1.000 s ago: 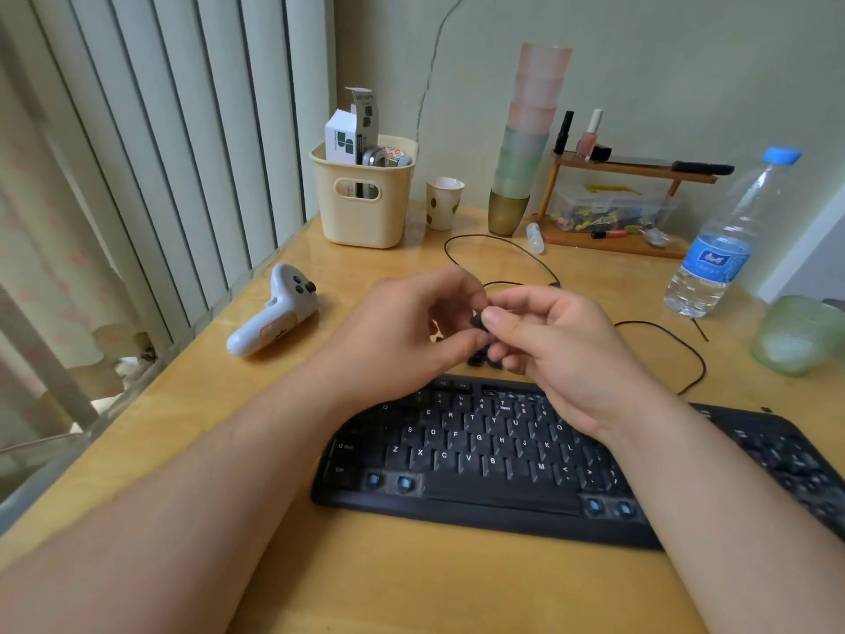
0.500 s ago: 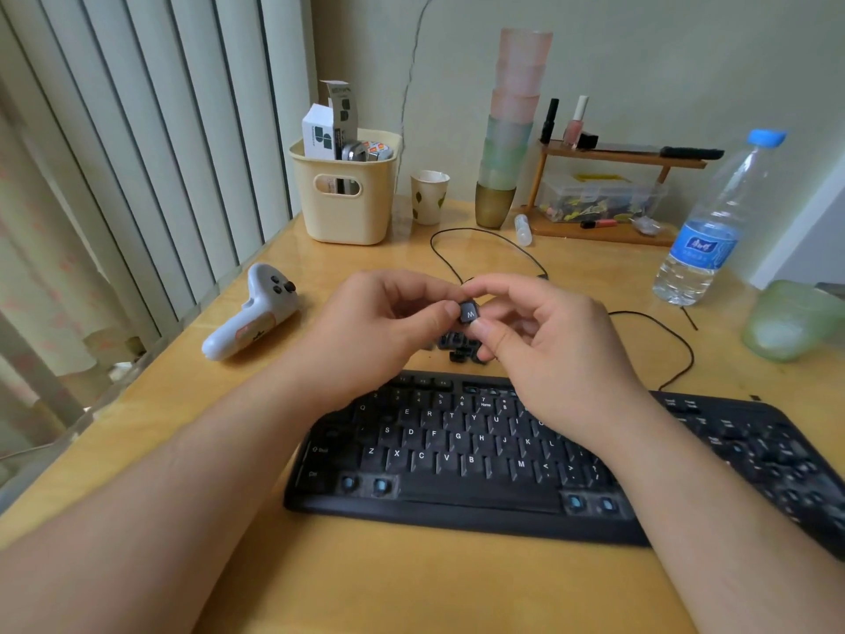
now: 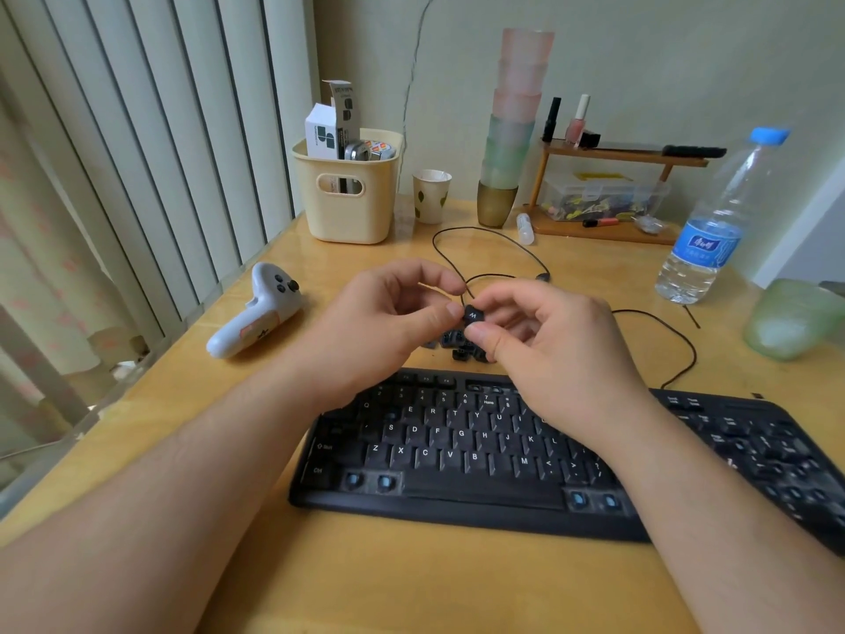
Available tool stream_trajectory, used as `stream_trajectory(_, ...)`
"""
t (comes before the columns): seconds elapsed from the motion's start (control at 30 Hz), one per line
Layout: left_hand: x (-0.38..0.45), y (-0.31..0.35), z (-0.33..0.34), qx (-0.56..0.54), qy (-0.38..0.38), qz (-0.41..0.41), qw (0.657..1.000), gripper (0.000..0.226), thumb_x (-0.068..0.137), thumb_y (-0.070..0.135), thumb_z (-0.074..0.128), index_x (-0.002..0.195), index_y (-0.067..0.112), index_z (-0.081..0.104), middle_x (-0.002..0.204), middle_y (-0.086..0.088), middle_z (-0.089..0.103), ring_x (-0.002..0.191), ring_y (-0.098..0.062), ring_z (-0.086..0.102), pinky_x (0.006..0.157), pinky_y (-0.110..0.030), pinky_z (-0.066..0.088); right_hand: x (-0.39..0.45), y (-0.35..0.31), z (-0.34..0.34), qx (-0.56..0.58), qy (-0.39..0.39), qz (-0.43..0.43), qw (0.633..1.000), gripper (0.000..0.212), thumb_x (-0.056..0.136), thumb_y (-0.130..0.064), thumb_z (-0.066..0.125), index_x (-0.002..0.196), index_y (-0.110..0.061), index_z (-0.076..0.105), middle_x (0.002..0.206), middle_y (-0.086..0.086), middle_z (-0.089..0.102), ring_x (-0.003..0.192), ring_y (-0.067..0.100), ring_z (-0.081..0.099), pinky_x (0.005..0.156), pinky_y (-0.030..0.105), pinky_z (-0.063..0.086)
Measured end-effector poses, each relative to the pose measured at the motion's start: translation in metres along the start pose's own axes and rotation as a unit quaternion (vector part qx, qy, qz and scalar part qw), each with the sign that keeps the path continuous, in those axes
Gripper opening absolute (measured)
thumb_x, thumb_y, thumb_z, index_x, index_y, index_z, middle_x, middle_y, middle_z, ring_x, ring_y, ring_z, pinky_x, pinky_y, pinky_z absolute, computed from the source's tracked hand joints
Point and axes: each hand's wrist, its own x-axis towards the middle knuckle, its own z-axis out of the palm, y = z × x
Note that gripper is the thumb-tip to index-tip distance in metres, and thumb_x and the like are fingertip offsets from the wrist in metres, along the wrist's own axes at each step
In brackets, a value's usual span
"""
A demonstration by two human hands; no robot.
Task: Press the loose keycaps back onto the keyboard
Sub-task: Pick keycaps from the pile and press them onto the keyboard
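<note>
A black keyboard (image 3: 457,455) lies on the wooden desk in front of me, with bare switch sockets showing in its bottom row. Above its far edge both hands meet over one black keycap (image 3: 473,315) with a white letter on top. My right hand (image 3: 544,340) pinches the keycap between thumb and fingers. My left hand (image 3: 388,322) has its fingers curled, and its thumb tip touches the cap's left side. A small pile of loose black keycaps (image 3: 459,347) sits on the desk just under the hands, partly hidden by them.
A white game controller (image 3: 256,313) lies left of the hands. A thin black cable (image 3: 494,249) loops behind them. At the back stand a cream basket (image 3: 350,199), a paper cup (image 3: 431,194), stacked tumblers (image 3: 512,130), a small wooden shelf (image 3: 612,194) and a water bottle (image 3: 713,226).
The keycap has been turned so its lettered top faces me, and both hands hold it slightly nearer the keyboard. My view has shifted a little.
</note>
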Motion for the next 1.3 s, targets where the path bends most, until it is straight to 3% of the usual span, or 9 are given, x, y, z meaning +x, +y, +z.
stream_trajectory(0.07, -0.001, 0.000, 0.000, 0.010, -0.021, 0.005, 1.000, 0.014, 0.096, 0.005, 0.069, 0.110, 0.003, 0.071, 0.087, -0.002, 0.073, 0.079, -0.011, 0.065, 0.079, -0.022, 0.055, 0.000, 0.000, -0.001, -0.014, 0.010, 0.002, 1.000, 0.019, 0.081, -0.032, 0.086, 0.094, -0.035, 0.073, 0.079, -0.018, 0.069, 0.075, 0.002, 0.065, 0.069, 0.016, 0.054)
stream_trajectory(0.23, -0.002, 0.002, 0.000, -0.006, -0.048, -0.013, 0.999, 0.014, 0.094, -0.002, 0.068, 0.106, 0.002, 0.073, 0.089, -0.004, 0.075, 0.084, -0.015, 0.068, 0.087, -0.028, 0.059, -0.002, -0.001, 0.004, -0.068, 0.017, -0.044, 0.997, 0.030, 0.073, -0.033, 0.092, 0.085, -0.026, 0.065, 0.076, -0.013, 0.063, 0.071, 0.010, 0.060, 0.062, 0.022, 0.049)
stream_trajectory(0.37, -0.001, 0.003, 0.001, -0.060, -0.048, -0.041, 0.996, 0.015, 0.096, -0.006, 0.063, 0.110, -0.001, 0.067, 0.096, -0.018, 0.069, 0.084, -0.024, 0.066, 0.089, -0.036, 0.060, -0.004, -0.006, 0.010, -0.080, 0.010, -0.093, 0.992, 0.031, 0.076, -0.032, 0.090, 0.094, -0.027, 0.066, 0.072, -0.012, 0.064, 0.068, 0.009, 0.060, 0.063, 0.034, 0.053)
stream_trajectory(0.57, 0.001, 0.005, -0.010, -0.042, -0.041, -0.052, 0.997, 0.028, 0.092, -0.005, 0.069, 0.118, 0.003, 0.064, 0.091, -0.016, 0.072, 0.077, -0.019, 0.066, 0.088, -0.039, 0.059, -0.005, -0.004, 0.013, -0.082, -0.026, -0.114, 0.990, 0.029, 0.089, -0.025, 0.079, 0.116, -0.032, 0.070, 0.079, -0.014, 0.069, 0.072, 0.010, 0.065, 0.068, 0.037, 0.057)
stream_trajectory(0.7, -0.001, 0.008, -0.010, 0.007, -0.053, -0.065, 0.996, 0.045, 0.088, -0.010, 0.073, 0.127, 0.011, 0.062, 0.101, -0.013, 0.077, 0.088, -0.020, 0.070, 0.097, -0.045, 0.057, -0.005, 0.002, 0.012, -0.095, -0.012, -0.107, 0.990, 0.028, 0.087, -0.019, 0.079, 0.110, -0.033, 0.075, 0.081, -0.013, 0.067, 0.068, 0.010, 0.062, 0.067, 0.036, 0.057)
stream_trajectory(0.9, -0.002, 0.008, -0.011, 0.013, -0.058, -0.073, 0.996, 0.051, 0.085, -0.008, 0.076, 0.127, 0.016, 0.059, 0.104, -0.011, 0.076, 0.088, -0.028, 0.064, 0.102, -0.057, 0.051, -0.005, -0.001, 0.011, -0.123, -0.023, -0.113, 0.986, 0.025, 0.085, -0.022, 0.078, 0.105, -0.037, 0.076, 0.080, -0.016, 0.062, 0.068, 0.008, 0.059, 0.064, 0.034, 0.055)
stream_trajectory(1.03, -0.003, 0.007, -0.013, 0.047, -0.089, -0.067, 0.993, 0.060, 0.084, -0.009, 0.077, 0.130, 0.024, 0.057, 0.111, -0.017, 0.073, 0.084, -0.026, 0.060, 0.082, -0.043, 0.053, -0.006, -0.005, 0.007, -0.162, -0.066, -0.094, 0.980, 0.014, 0.085, -0.031, 0.077, 0.097, -0.038, 0.074, 0.076, -0.016, 0.060, 0.072, 0.007, 0.055, 0.061, 0.037, 0.054)
stream_trajectory(1.17, -0.003, 0.006, -0.015, 0.090, -0.115, -0.052, 0.988, 0.066, 0.082, -0.009, 0.077, 0.130, 0.030, 0.056, 0.102, -0.008, 0.071, 0.076, -0.017, 0.061, 0.069, -0.025, 0.053, -0.003, -0.015, 0.007, -0.223, -0.099, -0.085, 0.966, 0.010, 0.086, -0.036, 0.074, 0.096, -0.039, 0.072, 0.079, -0.015, 0.057, 0.080, 0.010, 0.054, 0.061, 0.031, 0.048)
stream_trajectory(1.3, -0.003, 0.007, -0.023, 0.085, -0.117, -0.053, 0.988, 0.071, 0.080, -0.012, 0.077, 0.132, 0.031, 0.054, 0.099, -0.003, 0.070, 0.076, -0.016, 0.063, 0.063, -0.020, 0.052, 0.005, -0.034, 0.007, -0.281, -0.122, -0.081, 0.949, 0.009, 0.086, -0.040, 0.071, 0.086, -0.037, 0.063, 0.080, -0.014, 0.055, 0.084, 0.012, 0.054, 0.062, 0.030, 0.046)
